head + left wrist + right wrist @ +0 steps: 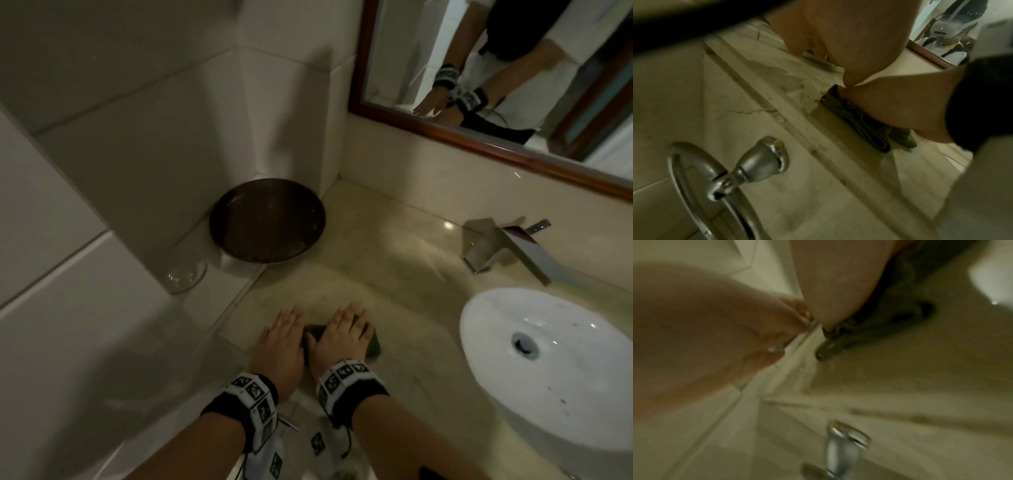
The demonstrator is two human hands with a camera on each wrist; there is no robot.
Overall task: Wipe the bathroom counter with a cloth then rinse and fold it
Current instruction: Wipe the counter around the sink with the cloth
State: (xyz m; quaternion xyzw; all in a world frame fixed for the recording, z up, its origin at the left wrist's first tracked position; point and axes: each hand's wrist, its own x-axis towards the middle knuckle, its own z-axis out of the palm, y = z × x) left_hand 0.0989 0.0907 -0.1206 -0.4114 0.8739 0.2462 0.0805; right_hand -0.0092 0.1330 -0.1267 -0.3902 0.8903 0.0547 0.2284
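Note:
A dark green folded cloth (374, 347) lies on the beige marble counter (394, 274) near its front left. My right hand (344, 334) lies flat on top of it, fingers straight, and covers most of it. My left hand (279, 337) lies flat on the counter just left of the cloth, fingers straight, touching its left edge. In the left wrist view the cloth (859, 123) shows stacked folds under the right hand (900, 105). The right wrist view is blurred and shows the cloth (879, 321) under my palm.
A white basin (548, 359) sits to the right, with a chrome faucet (507, 246) behind it. A dark round dish (267, 221) and a small glass dish (183, 275) stand in the back left corner. A framed mirror (513, 68) hangs above. A metal towel ring (731, 178) hangs below the counter edge.

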